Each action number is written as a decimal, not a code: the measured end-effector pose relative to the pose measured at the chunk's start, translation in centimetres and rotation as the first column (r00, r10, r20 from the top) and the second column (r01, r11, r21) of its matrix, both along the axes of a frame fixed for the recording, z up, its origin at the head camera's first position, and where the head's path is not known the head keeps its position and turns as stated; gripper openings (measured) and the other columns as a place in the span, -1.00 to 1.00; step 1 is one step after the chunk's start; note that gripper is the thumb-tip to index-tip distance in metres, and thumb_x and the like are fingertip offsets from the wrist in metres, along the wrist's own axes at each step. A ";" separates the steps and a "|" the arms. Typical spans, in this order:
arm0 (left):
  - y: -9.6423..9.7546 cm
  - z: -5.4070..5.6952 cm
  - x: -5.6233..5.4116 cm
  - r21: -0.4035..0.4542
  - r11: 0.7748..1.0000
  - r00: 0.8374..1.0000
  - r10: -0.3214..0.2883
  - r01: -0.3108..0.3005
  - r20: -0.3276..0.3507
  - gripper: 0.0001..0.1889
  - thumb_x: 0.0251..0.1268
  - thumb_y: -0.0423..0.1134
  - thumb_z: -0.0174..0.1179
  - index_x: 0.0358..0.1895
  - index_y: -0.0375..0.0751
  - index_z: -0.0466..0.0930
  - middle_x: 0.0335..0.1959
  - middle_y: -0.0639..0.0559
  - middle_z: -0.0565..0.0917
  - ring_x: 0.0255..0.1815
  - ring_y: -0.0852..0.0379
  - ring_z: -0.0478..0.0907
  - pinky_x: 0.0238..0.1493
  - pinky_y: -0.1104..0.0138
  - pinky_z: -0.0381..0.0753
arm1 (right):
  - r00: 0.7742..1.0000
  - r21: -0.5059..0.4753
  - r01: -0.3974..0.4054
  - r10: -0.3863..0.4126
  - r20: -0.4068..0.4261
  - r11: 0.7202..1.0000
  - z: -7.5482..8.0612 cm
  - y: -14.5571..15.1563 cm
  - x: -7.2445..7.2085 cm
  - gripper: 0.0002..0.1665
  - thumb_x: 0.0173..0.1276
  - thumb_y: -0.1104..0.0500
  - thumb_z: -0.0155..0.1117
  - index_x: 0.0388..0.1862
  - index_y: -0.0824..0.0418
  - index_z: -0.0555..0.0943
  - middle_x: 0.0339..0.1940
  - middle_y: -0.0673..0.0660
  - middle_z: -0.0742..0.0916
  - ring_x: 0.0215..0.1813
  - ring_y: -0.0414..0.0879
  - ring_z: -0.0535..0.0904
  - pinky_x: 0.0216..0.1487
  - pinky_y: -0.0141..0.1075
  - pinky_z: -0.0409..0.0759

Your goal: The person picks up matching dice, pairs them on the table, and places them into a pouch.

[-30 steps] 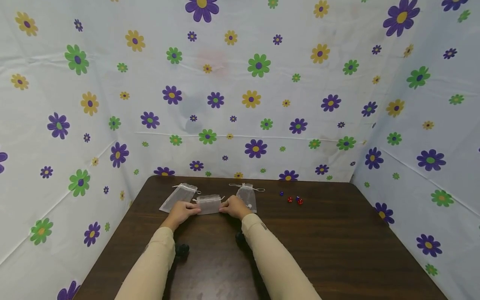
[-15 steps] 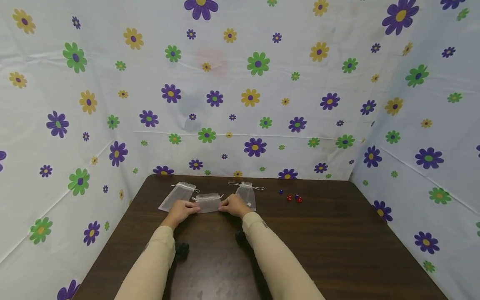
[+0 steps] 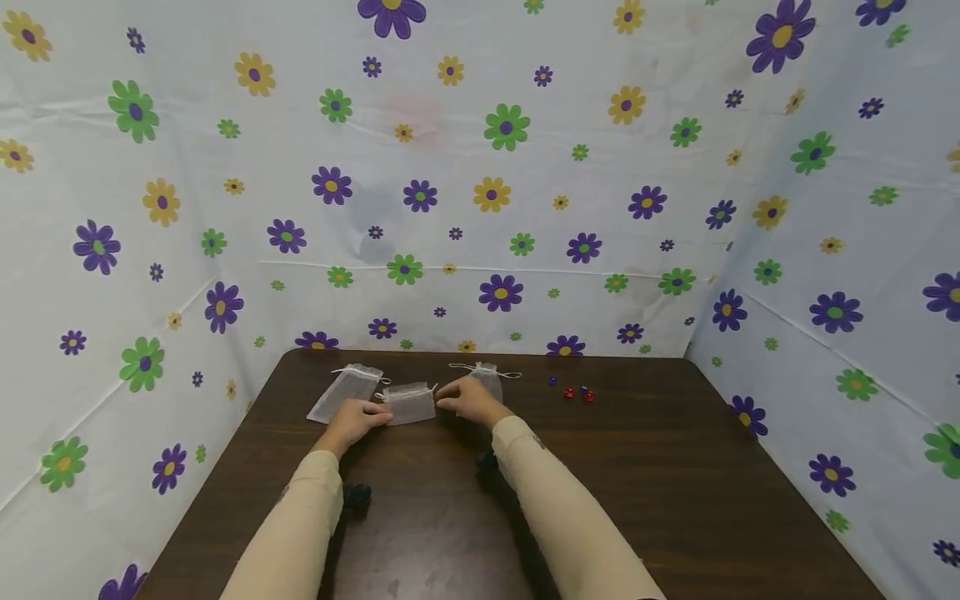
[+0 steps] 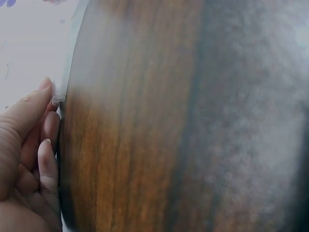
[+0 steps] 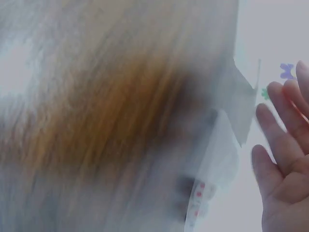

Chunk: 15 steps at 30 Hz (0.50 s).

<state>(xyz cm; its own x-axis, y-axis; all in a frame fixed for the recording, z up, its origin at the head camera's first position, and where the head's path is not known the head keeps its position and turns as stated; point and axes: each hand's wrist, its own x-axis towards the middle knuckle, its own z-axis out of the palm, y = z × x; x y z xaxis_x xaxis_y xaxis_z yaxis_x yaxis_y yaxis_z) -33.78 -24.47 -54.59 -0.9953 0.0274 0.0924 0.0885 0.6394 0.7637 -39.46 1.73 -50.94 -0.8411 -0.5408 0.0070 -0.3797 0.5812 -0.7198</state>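
A sheer white drawstring bag [image 3: 410,404] lies flat on the table in front of me. My left hand [image 3: 352,423] pinches its left corner between thumb and fingers; the left wrist view shows the bag's edge [image 4: 59,98] at the thumb tip. Just beyond the bag's right end is my right hand [image 3: 474,400], fingers apart and holding nothing, as the right wrist view confirms. Behind that hand, partly covered by it, lies another sheer bag [image 3: 489,379]. A similar bag [image 3: 347,392] rests slantwise at the left, past my left hand.
Toward the back right of the dark wooden table [image 3: 660,467] sit red dice [image 3: 589,397] and small blue dice [image 3: 552,381]. A white flower-print cloth [image 3: 457,208] hangs behind and at both sides of the table.
My right hand has let go of the middle bag's right edge and moved slightly away from it. The left hand keeps its pinch. The head view has shifted a little to the right.
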 end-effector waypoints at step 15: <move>0.3 0.1 0.1 0.006 1.000 1.000 -0.002 0.002 0.018 -0.74 0.27 -0.17 0.43 -0.12 -0.31 0.81 -0.06 -0.22 0.77 0.08 -0.25 0.62 0.19 -0.08 0.50 | 0.985 0.110 0.109 -0.093 -0.145 0.988 -1.3 -1.8 1.4 -0.79 0.40 0.06 0.41 -0.10 0.13 0.82 -0.09 0.04 0.82 0.00 -0.02 0.72 0.03 -0.20 0.64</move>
